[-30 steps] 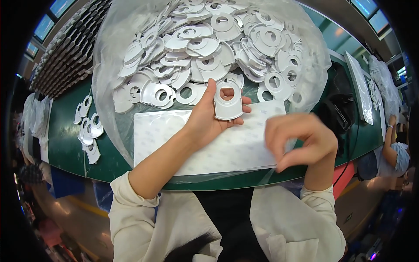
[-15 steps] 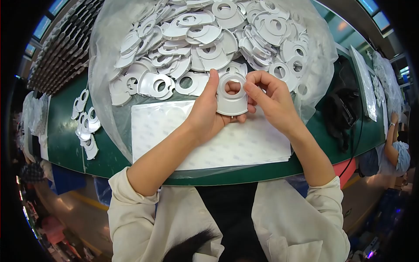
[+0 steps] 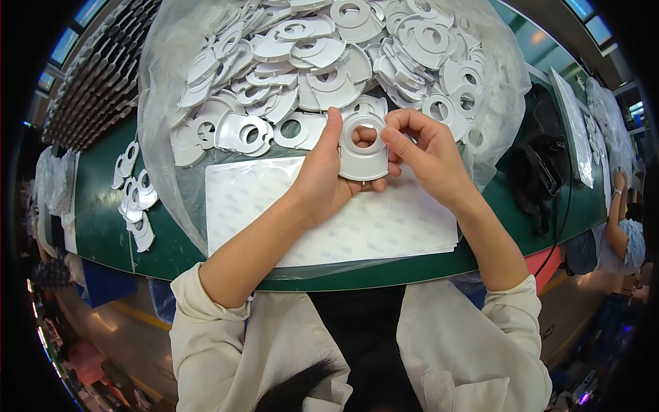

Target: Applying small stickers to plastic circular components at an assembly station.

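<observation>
A white plastic part point(image 3: 364, 167) with a large round hole and a raised ring is held upright above the paper. My left hand point(image 3: 317, 182) grips it, the thumb along its left edge and the fingers behind; some fingertips show through the hole and below. At the upper right edge of the part, the bent fingers of my right hand point(image 3: 434, 161) pinch its rim. Beneath both hands lies a stack of white sheets point(image 3: 309, 237) with faint grey marks. Just beyond them spreads a big heap of similar white parts point(image 3: 281, 48) on clear plastic.
Clear plastic sheeting point(image 3: 161, 89) surrounds the heap on the green table point(image 3: 99, 213). Several loose parts point(image 3: 142, 230) lie at the left, near stacked grey trays point(image 3: 103, 75). A black object with a cable point(image 3: 539, 168) sits at the right. Another person's arm point(image 3: 616, 233) shows far right.
Both hands keep nearly the same hold on the white part. Only a very slight shift of the whole picture is visible.
</observation>
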A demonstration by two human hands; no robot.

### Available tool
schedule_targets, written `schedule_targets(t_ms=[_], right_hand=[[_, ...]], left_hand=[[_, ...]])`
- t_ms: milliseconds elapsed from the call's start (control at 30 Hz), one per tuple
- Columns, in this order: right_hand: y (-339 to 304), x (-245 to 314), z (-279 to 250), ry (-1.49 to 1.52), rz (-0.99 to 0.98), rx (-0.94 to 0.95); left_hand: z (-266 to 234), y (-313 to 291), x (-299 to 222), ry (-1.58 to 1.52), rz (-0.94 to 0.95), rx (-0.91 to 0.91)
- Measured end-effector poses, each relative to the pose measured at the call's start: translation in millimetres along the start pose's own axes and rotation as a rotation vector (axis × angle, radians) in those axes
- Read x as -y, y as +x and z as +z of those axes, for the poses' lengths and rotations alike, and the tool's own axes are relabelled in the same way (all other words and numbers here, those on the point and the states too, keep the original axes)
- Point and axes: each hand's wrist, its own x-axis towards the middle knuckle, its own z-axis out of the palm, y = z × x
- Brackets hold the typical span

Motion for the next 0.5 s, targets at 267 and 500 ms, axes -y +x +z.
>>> schedule_targets(t_ms=[267,500], right_hand=[[0.0,0.7,-0.4,-0.010,0.003,0.003],[0.2,1.7,0.9,-0.009,0.011,0.002]], left_hand=[[1.4,-0.7,-0.5,0.004,-0.006,-0.015],[-0.8,-0.1,0.5,0.019,0.005,0.006]])
